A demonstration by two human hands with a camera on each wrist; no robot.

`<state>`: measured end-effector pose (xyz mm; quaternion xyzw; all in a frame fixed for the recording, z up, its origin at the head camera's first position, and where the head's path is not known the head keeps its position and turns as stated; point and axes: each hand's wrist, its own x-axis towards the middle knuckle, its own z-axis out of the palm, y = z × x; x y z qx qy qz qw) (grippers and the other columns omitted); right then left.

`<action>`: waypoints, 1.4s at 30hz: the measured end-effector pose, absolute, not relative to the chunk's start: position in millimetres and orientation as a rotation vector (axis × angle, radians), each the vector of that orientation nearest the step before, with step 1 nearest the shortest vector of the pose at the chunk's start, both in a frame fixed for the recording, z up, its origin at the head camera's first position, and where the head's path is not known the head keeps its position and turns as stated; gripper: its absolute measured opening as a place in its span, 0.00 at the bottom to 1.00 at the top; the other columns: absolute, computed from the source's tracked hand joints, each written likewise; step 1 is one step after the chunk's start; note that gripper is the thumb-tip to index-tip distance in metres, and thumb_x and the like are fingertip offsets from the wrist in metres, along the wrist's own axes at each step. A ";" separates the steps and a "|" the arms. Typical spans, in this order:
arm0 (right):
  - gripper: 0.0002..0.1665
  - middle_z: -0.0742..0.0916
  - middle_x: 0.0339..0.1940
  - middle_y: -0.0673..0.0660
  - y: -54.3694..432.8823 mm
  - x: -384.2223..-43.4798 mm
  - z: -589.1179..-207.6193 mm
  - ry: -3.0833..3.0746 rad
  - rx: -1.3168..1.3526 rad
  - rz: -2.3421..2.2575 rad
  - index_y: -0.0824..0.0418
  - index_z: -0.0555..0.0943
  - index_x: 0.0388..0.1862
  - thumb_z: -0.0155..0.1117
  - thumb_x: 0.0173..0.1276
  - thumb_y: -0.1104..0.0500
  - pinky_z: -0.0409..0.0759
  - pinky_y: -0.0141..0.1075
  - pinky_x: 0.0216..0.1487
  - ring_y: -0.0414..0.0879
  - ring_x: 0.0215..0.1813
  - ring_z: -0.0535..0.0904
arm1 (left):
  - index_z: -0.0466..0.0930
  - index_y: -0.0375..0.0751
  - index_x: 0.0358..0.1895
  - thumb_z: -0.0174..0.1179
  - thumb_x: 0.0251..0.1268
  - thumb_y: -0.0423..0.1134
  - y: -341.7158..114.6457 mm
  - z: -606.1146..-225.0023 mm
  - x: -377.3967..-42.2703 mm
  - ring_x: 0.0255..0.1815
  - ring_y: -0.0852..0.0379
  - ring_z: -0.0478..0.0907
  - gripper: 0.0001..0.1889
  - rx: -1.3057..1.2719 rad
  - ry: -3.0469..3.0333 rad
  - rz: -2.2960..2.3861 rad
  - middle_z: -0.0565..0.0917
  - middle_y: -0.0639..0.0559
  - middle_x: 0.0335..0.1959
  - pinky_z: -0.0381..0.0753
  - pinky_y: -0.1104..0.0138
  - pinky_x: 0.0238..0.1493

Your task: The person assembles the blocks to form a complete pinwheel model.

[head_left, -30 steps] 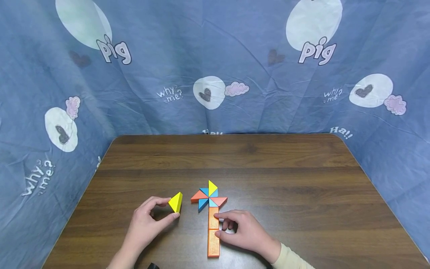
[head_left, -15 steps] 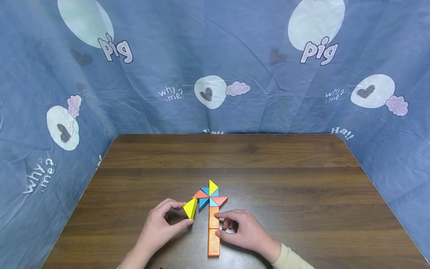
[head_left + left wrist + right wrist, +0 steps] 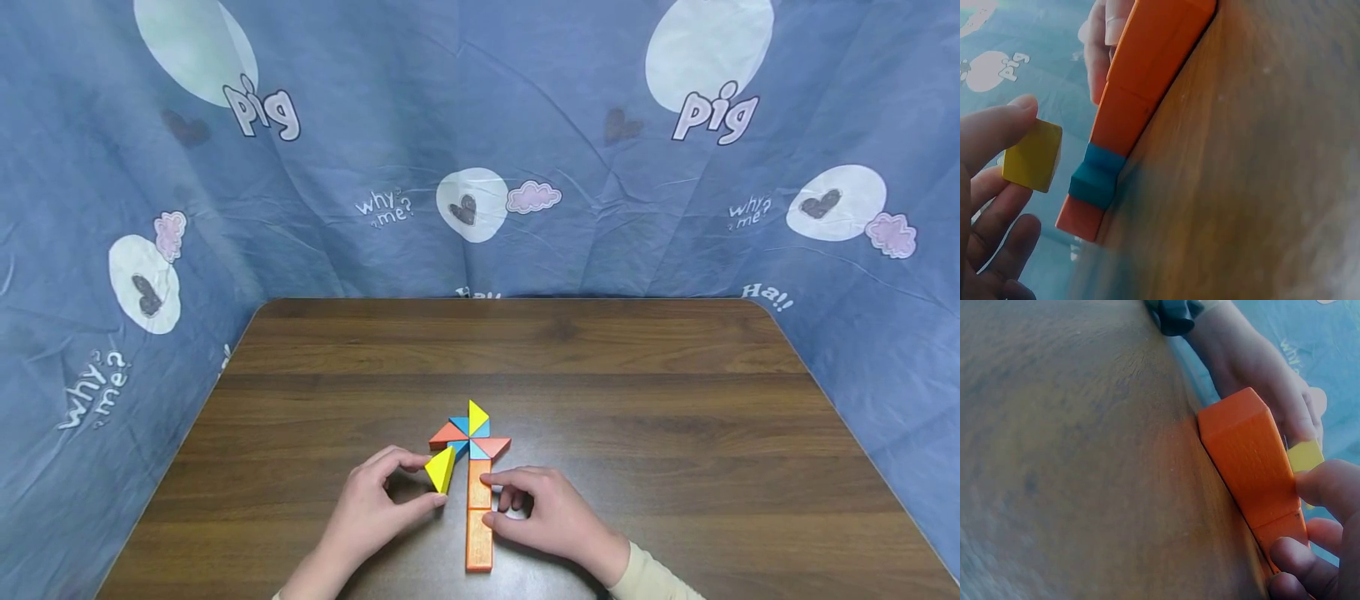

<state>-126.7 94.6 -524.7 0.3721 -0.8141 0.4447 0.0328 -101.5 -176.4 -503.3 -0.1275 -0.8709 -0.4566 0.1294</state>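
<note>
My left hand pinches a yellow triangular block between thumb and fingers, with air below it in the left wrist view. It is close to the lower left of a pinwheel of triangular blocks, partly covering a blue triangle in the head view. Two orange rectangular blocks lie end to end below the pinwheel. The right hand rests its thumb and index fingertips on the right side of these orange blocks, one on each. Its other fingers are bent beneath the palm.
The pinwheel also has a yellow triangle on top and coral triangles, left and right. Everything lies on a brown wooden table, with a blue printed curtain around its back and sides.
My left hand has moved rightward and slightly nearer me, carrying the yellow triangular block from beside the pinwheel to its lower left. The right hand stays at the orange blocks.
</note>
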 end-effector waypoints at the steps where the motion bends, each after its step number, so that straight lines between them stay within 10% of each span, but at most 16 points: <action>1: 0.22 0.82 0.27 0.39 94.5 -126.6 -524.5 -2.502 1.148 1.368 0.53 0.85 0.53 0.75 0.59 0.53 0.74 0.23 0.35 0.31 0.30 0.76 | 0.84 0.61 0.43 0.81 0.40 0.53 -175.7 -503.6 -101.6 0.39 0.62 0.81 0.22 -0.376 -2.534 -1.328 0.82 0.72 0.37 0.77 0.63 0.43; 42: 0.22 0.82 0.27 0.39 93.8 -126.5 -524.2 -2.466 1.158 1.369 0.55 0.85 0.52 0.76 0.57 0.56 0.74 0.22 0.34 0.31 0.29 0.76 | 0.86 0.59 0.40 0.81 0.39 0.54 -163.2 -521.0 -104.1 0.40 0.69 0.79 0.21 -0.392 -2.582 -1.174 0.82 0.72 0.38 0.78 0.68 0.43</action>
